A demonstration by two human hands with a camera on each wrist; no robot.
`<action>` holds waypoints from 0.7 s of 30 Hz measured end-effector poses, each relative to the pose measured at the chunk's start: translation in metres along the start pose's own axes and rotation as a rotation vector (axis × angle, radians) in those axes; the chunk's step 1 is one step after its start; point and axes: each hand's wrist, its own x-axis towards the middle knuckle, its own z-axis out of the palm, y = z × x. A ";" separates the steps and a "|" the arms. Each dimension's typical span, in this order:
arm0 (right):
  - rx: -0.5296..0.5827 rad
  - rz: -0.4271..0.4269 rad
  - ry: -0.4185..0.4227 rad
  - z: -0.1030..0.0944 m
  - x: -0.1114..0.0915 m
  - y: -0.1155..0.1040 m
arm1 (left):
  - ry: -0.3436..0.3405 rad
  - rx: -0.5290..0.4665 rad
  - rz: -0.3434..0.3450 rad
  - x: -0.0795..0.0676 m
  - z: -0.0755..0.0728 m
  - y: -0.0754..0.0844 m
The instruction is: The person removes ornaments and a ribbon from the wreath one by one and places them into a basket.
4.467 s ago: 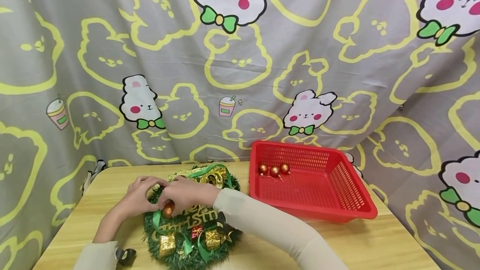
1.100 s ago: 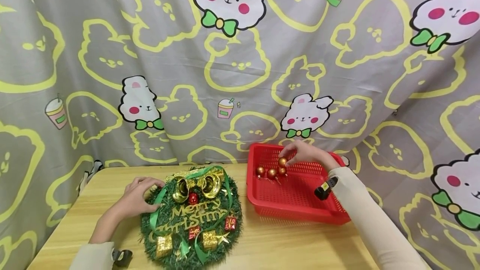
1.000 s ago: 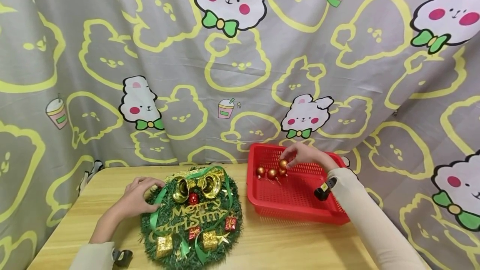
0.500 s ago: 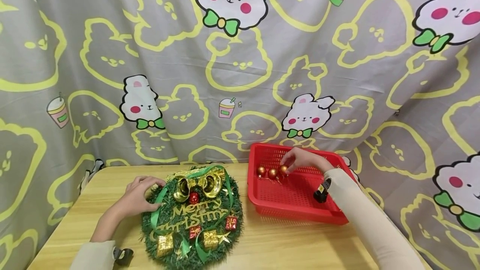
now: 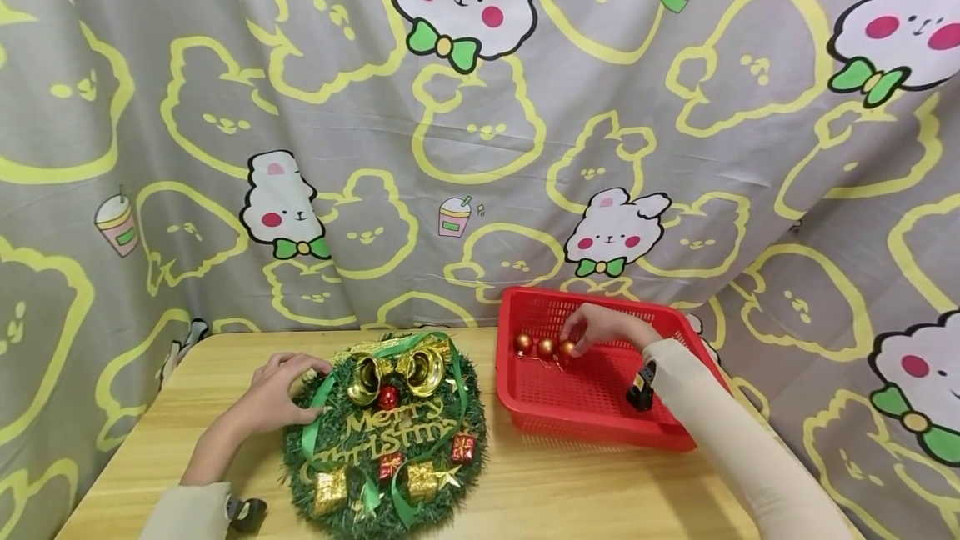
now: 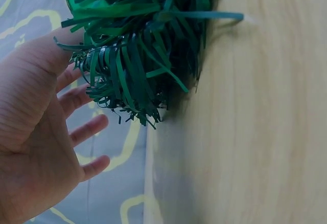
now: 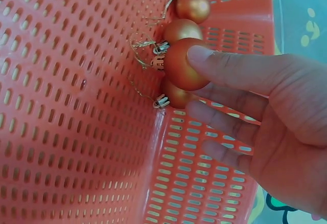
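My right hand (image 5: 600, 327) is low inside the red plastic basket (image 5: 570, 415). Between thumb and fingers it pinches a copper-coloured bauble (image 7: 188, 65), thumb pressed on its near side. Several like baubles (image 7: 193, 6) lie close around it on the basket's bottom, with gold hanging strings. At the left edge of the green Christmas wreath (image 5: 382, 490) rests my left hand (image 5: 277, 394), thumb and fingers spread around the tinsel rim. In the left wrist view its fingers (image 6: 88, 131) are extended beyond the tinsel (image 6: 127, 65).
The wreath carries gold bells (image 5: 423, 372), a red ball (image 5: 387, 397), small gift boxes (image 5: 462, 447), green ribbon and gold lettering. Wooden tabletop (image 5: 555, 494) lies under both wreath and basket. A patterned grey curtain (image 5: 337, 107) hangs behind the table.
From over the wreath, my right hand has moved right into the basket with the bauble, then lowered it beside the others. My left hand has stayed at the wreath's left edge.
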 end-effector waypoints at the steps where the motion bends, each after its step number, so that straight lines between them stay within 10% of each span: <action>1: -0.007 0.001 -0.003 0.000 -0.001 0.000 | 0.000 0.001 0.002 0.000 0.000 0.000; 21: -0.066 -0.009 -0.018 0.011 0.001 -0.001 | -0.006 -0.007 -0.012 0.000 0.003 -0.003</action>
